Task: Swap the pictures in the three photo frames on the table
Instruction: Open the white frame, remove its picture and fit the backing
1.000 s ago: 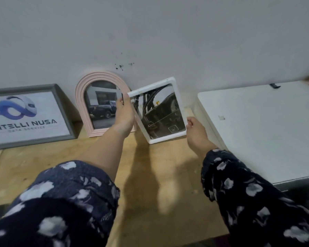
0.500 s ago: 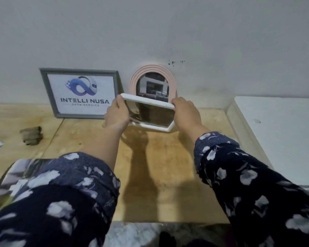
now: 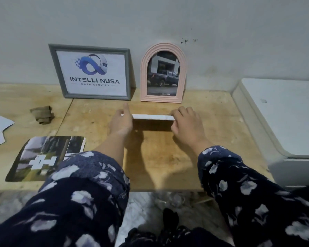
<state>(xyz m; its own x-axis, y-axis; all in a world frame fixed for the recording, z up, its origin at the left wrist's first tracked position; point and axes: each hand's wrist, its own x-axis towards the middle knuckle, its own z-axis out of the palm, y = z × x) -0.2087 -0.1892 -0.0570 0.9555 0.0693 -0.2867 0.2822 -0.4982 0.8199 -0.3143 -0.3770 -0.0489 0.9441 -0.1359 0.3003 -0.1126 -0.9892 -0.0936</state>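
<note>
1. Three photo frames are in view on the wooden table point(image 3: 212, 132).
2. One grey frame point(image 3: 91, 73) leans against the wall point(image 3: 150, 20) at the back. It shows a blue logo and the words "INTELLI NUSA DATA SERVICE".
3. One pink arched frame point(image 3: 163, 73) leans just to its right. It shows a dark pickup truck.
4. One white frame point(image 3: 152, 117) is held edge-on between both hands, in front of the pink frame. Only its thin edge shows, with its shadow on the table below.
5. The left hand point(image 3: 121, 120) grips the frame's left end.
6. The right hand point(image 3: 186, 122) grips its right end, fingers curled over the top.
7. Loose prints point(image 3: 45, 155) lie flat at the left, overlapping; their count cannot be told.
8. One crumpled brown scrap point(image 3: 42, 114) lies left of the hands.
9. One white box point(image 3: 282, 116) adjoins the table's right side.
</note>
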